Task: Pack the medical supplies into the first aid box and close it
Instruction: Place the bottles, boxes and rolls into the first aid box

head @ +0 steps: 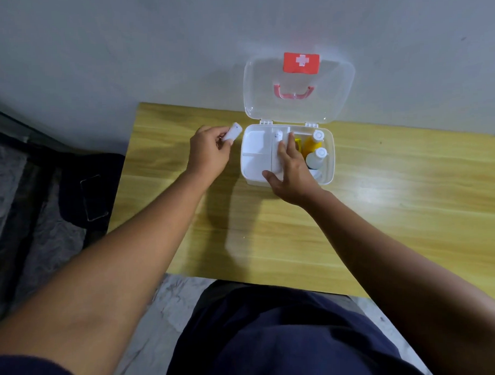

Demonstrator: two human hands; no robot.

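Inside open first aid box (328, 167): two bottles (316, 157).

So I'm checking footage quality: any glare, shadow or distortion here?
Head view: a bright glare patch on the wooden table right of the first aid box; a soft forearm shadow below the left hand; wide-angle bowing at the edges; white items look slightly soft.

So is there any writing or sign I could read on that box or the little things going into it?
No words or numbers can be read.
White cross, a sign and not text: on the red patch on the open lid of the first aid box.
Small white item in the left hand: tiny dark marks, too blurred to read.
Two bottles in the box: no readable label.
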